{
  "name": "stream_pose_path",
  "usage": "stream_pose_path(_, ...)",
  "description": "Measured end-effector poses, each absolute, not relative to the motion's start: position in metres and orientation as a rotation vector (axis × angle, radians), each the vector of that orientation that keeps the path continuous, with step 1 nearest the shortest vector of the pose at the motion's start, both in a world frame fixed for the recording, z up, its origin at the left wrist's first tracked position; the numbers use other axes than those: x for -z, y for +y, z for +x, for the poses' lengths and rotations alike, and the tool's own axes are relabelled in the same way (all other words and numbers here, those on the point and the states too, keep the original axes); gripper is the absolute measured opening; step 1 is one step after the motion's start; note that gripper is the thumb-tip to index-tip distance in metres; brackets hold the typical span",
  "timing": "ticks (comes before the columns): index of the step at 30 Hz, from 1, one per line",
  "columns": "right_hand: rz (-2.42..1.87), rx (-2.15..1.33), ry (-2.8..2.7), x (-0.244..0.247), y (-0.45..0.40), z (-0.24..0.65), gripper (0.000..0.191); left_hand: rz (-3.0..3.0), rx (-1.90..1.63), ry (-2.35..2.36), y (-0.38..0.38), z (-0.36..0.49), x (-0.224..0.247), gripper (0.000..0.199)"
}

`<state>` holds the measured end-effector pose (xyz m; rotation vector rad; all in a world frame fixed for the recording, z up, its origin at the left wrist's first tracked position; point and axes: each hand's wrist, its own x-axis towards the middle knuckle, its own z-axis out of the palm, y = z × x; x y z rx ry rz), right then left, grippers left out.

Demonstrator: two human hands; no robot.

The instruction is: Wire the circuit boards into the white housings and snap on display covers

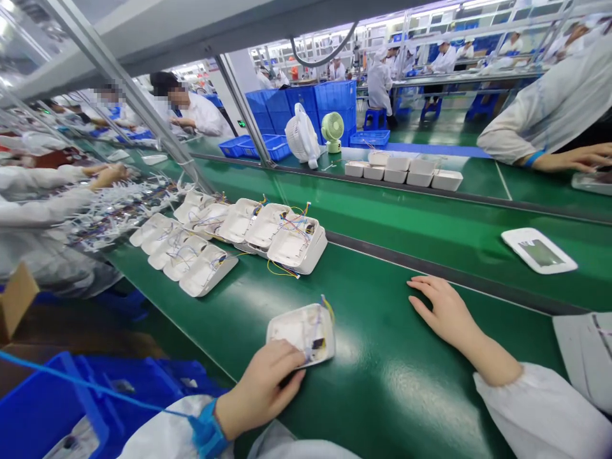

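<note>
A white plastic housing [294,326] lies open side up on the green bench before me, with coloured wires and a small black part inside. My left hand [268,386], a blue band on its wrist, grips the housing's near edge, fingers over the rim and thumb along its side. Off to the right, my right hand [442,313] is open with nothing in it, its fingers stretched out close to the bench surface. Beyond my left hand, similar housings with wires form two groups, one nearer [210,271] and one farther [299,245].
A conveyor belt [373,220] runs behind the bench, carrying a white panel with a grey window [540,250]. White housings [396,172] and two fans [332,131] stand across it. Blue bins [52,389] sit lower left. Co-workers' arms [549,121] show at both sides.
</note>
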<state>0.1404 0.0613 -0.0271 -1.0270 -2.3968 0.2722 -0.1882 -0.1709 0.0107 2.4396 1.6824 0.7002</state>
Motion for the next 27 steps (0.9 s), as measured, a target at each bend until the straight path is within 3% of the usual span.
stream_pose_path(7, -1.195, -0.131, -2.074, 0.024, 0.075, 0.152, 0.031, 2.758, -0.664, 0.959, -0.070, -0.103, -0.010, 0.016)
stream_pose_path(11, -1.501, 0.145, -1.860, 0.019, 0.109, 0.182, 0.048, 2.533, -0.981, 1.151, -0.023, -0.064, -0.005, 0.031)
stream_pose_path(18, -2.142, 0.112, -1.589, 0.007, 0.166, 0.211, 0.075, 2.332, -0.900, 1.089, -0.005, -0.056, 0.006, 0.043)
stream_pose_path(20, -2.279, 0.061, -1.586, 0.003, 0.173, 0.211, 0.071, 2.309, -0.920, 1.089, -0.007, -0.059, 0.006, 0.042)
stream_pose_path(25, -2.368, -0.030, -1.660, -0.009, 0.174, 0.201, 0.031, 2.157, -0.957, 1.100, -0.005, -0.060, 0.003, 0.033)
stream_pose_path(27, -2.345, -0.022, -1.692, -0.017, 0.166, 0.193, 0.031, 2.080, -0.996, 1.108, -0.001, -0.060, 0.004, 0.028)
